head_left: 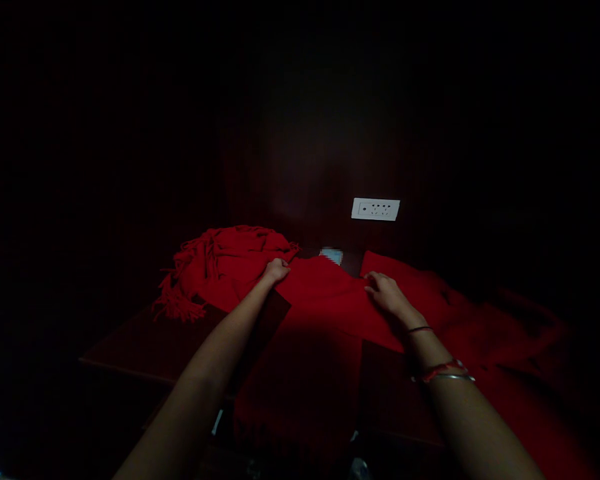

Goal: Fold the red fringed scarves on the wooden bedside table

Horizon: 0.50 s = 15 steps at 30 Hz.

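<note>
A red scarf (320, 293) with a fringed end lies spread on a dark tabletop, part of it hanging over the front edge. My left hand (277, 269) is closed on its left edge, beside a bunched red fringed scarf (235, 257). On the right, my right hand (387, 293) rests on the red cloth, thumb and fingers a little apart. More red fabric (460, 317) stretches from there toward the right and down into shadow. Whether these red pieces are all separate, I cannot tell.
Behind the cloth rises a dark wall with a white socket plate (375, 209). A small pale-blue blurred item (331, 256) lies near the wall. The dark table (135, 343) has its front edge at the lower left. Much of the surroundings is too dark to make out.
</note>
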Each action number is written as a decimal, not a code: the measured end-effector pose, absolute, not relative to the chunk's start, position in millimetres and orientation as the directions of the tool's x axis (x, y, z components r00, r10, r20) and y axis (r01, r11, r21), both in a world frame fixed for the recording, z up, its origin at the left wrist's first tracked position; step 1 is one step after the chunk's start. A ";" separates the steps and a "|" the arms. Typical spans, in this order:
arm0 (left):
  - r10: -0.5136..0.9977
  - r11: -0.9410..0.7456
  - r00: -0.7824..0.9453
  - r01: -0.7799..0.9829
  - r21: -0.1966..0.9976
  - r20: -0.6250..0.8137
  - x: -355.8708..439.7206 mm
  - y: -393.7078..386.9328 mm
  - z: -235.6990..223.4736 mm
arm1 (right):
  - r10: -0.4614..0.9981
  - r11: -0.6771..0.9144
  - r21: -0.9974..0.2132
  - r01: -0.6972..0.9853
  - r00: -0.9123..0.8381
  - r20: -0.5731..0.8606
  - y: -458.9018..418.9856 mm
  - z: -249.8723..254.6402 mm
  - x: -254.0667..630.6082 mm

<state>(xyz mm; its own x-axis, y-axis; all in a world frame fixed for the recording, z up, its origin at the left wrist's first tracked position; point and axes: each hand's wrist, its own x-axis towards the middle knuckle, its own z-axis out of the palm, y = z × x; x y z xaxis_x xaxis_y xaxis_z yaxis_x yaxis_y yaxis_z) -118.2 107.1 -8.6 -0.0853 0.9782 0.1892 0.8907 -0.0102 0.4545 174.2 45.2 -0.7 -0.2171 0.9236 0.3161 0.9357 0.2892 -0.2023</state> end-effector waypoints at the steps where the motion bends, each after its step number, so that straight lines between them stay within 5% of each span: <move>1: 0.972 -0.036 -0.076 0.885 0.465 0.221 -117.0 110.7 -4.3 | 0.900 0.319 -0.216 0.923 -0.224 0.373 43.5 1.9 175.2; 6: 0.905 -0.171 -0.023 0.894 0.413 0.425 -104.1 110.9 -2.7 | 0.894 0.252 -0.165 0.953 -0.165 0.416 36.0 3.8 172.8; 11: 0.966 0.016 -0.095 0.950 0.311 0.242 -100.6 100.0 -18.6 | 0.962 0.247 -0.073 0.966 -0.235 0.136 37.6 -8.3 168.7; 15: 0.964 0.097 -0.158 0.958 0.269 0.212 -104.6 95.1 -9.6 | 0.954 0.258 -0.125 0.958 -0.233 0.186 39.3 -1.7 169.7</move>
<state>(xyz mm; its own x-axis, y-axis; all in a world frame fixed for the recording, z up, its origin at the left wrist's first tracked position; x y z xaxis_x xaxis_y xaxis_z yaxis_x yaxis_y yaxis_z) -104.6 95.1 -9.6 -0.1577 0.9644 0.2121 0.9581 0.0975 0.2693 169.7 39.3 -1.7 -0.2332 0.9544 0.1863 0.9579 0.2584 -0.1249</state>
